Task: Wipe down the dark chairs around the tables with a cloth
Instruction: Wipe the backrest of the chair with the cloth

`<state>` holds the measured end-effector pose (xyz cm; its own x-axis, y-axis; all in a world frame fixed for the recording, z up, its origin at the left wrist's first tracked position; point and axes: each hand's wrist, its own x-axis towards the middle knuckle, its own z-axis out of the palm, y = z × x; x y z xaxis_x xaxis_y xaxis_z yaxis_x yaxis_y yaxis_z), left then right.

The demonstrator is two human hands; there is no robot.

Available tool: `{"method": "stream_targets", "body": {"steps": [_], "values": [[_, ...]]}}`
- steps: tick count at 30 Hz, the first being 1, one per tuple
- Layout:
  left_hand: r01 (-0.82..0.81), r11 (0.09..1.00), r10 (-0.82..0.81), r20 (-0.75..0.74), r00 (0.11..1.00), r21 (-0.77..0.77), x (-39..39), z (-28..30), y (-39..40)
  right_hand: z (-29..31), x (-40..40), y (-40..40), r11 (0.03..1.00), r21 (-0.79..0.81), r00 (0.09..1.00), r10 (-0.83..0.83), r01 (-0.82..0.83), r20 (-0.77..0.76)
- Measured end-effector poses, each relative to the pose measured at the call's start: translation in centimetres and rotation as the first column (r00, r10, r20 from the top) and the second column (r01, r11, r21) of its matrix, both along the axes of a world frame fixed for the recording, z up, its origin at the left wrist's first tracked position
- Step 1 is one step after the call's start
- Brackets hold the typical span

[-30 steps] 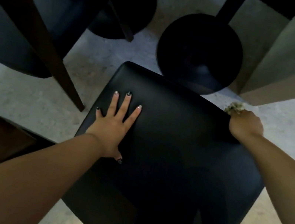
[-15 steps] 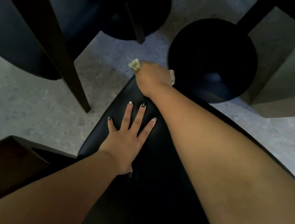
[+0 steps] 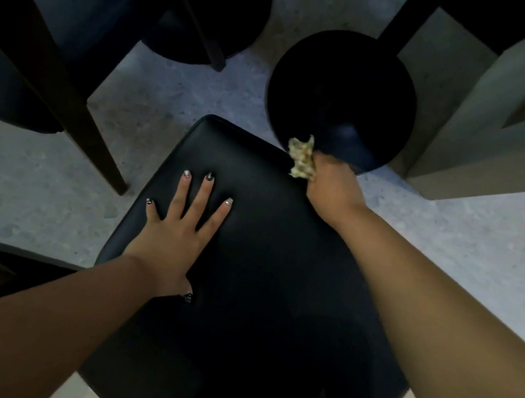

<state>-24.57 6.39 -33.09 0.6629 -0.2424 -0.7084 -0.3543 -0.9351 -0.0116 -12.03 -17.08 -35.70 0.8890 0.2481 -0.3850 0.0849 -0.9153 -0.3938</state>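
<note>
A person's left hand (image 3: 175, 236) lies flat on a dark chair (image 3: 274, 287) while the right hand (image 3: 332, 186) grips a cloth (image 3: 301, 156) at its far edge, other chairs apparently unwiped.

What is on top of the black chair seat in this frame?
The left hand lies flat on the seat; the right hand holds the cloth at its far edge. Whatever lies under the forearms is hidden.

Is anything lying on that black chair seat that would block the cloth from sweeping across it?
Only the person's own left hand, pressed flat with fingers spread on the seat. The right hand grips the cloth at the seat's far edge; no other object shows on the seat.
</note>
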Motion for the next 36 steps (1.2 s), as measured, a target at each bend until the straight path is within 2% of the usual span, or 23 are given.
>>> {"method": "stream_targets", "body": {"steps": [4,9,13,15,18,21,23,25,27,30,32,36], "values": [[0.008,1.0,-0.008,0.003,1.0,0.017,0.2,0.0,0.2,-0.3,-3.6,-7.8,0.976,-0.163,0.984,-0.161,0.147,-0.08],[-0.01,1.0,0.01,-0.002,1.0,0.011,0.1,0.0,0.2,0.8,-9.9,-16.8,0.858,-0.292,0.884,-0.461,0.422,-0.079],[-0.029,1.0,0.029,-0.006,1.0,0.005,0.1,0.2,0.1,1.1,-11.5,-18.3,0.785,-0.323,0.822,-0.568,0.528,-0.038],[-0.035,0.999,0.035,-0.009,0.999,0.001,0.1,0.4,0.1,1.2,-10.3,-17.1,0.784,-0.346,0.825,-0.563,0.516,-0.045],[-0.049,0.999,0.049,-0.012,0.999,-0.021,0.2,0.9,0.2,1.0,-7.3,-12.7,0.818,-0.347,0.864,-0.502,0.46,-0.04],[-0.116,0.991,0.117,0.014,0.993,-0.069,-1.2,1.0,0.6,0.6,-3.6,-5.7,0.901,-0.326,0.95,-0.311,0.286,-0.026],[-0.173,0.977,0.18,0.05,0.982,-0.125,-3.7,0.8,1.3,0.5,-0.9,-0.4,0.942,-0.264,0.976,-0.22,0.209,-0.01],[-0.217,0.96,0.23,0.054,0.972,-0.177,-6.2,0.7,1.7,0.5,1.2,5.0,0.968,-0.179,0.985,-0.174,0.174,0.014],[-0.28,0.937,0.286,-0.005,0.958,-0.209,-7.4,0.9,1.6,0.5,2.3,9.9,0.985,-0.13,0.993,-0.109,0.113,0.038],[-0.254,0.95,0.242,-0.09,0.966,-0.182,-7.0,1.2,1.3,0.2,3.1,15.2,0.99,-0.122,0.994,-0.057,0.068,0.092],[-0.224,0.964,0.214,-0.083,0.973,-0.144,-6.9,1.2,1.4,0.0,3.5,17.1,0.991,-0.132,0.99,0.008,0.01,0.137],[-0.2,0.976,0.196,-0.045,0.98,-0.092,-7.3,0.8,0.8,-0.1,3.0,19.7,0.937,-0.199,0.933,0.32,-0.286,0.167]]}}
